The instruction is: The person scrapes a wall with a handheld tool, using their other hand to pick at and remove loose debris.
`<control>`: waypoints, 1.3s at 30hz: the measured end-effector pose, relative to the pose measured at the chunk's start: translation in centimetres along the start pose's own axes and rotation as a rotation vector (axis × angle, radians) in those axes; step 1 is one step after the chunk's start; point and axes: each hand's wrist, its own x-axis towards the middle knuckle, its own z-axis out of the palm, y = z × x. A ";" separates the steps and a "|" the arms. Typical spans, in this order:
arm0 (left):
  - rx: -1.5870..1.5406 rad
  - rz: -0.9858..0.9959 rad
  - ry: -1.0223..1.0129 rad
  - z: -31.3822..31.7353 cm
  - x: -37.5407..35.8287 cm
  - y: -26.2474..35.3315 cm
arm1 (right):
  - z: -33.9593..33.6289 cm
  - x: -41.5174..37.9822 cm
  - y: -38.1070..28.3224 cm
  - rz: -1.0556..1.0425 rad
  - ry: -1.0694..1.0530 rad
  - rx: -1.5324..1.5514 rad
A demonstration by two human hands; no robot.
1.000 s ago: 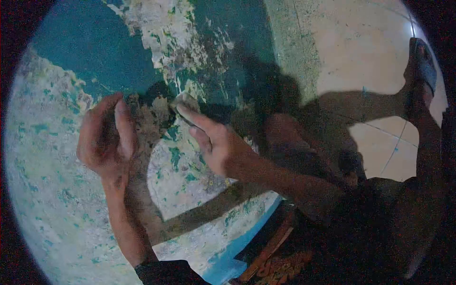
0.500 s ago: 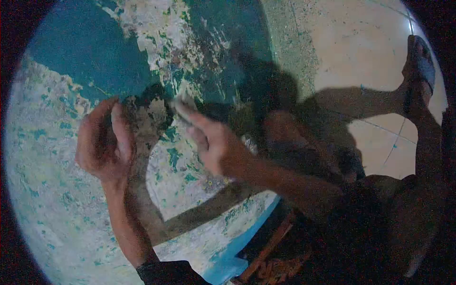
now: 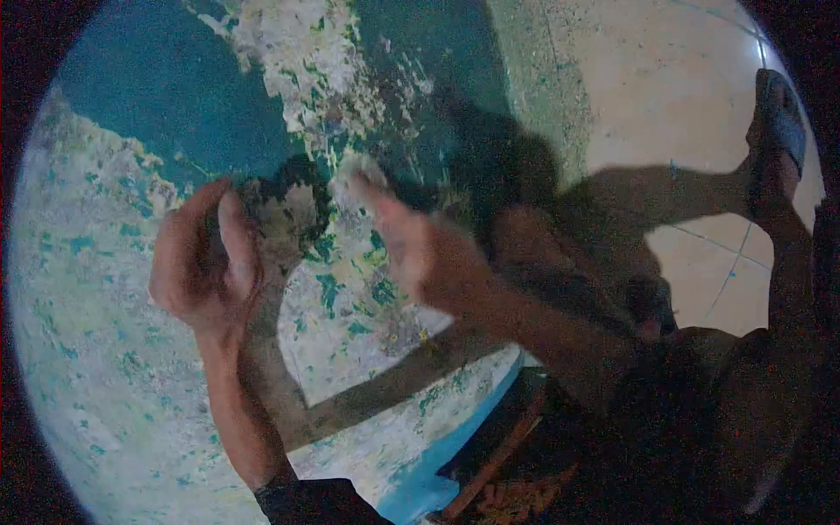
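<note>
A wall (image 3: 166,96) with worn green paint and pale bare patches fills the left and middle. Against it rests my left hand (image 3: 201,262), fingers loosely bent and thumb apart from them, with nothing visible in the grip. My right hand (image 3: 437,258) is closed, its index finger pointing to a pale scraped patch (image 3: 350,223). Motion blurs a small whitish piece (image 3: 360,168) at that fingertip; its kind cannot be made out. Dark shadows of both hands fall on the paint.
Light floor tiles (image 3: 700,96) with paint flecks lie at the right. A foot in a sandal (image 3: 779,114) stands on them. A bright blue strip (image 3: 437,464) edges the wall below, beside dark clothing with orange lettering (image 3: 525,494).
The view has shifted slightly, moving the wall a little to the right. My right hand has moved slightly up and right across the patch; my left hand keeps its place on the wall.
</note>
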 end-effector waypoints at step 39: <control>-0.011 -0.055 0.003 0.3 0.0 0.3 | 0.1 2.9 -0.8 0.098 0.040 0.372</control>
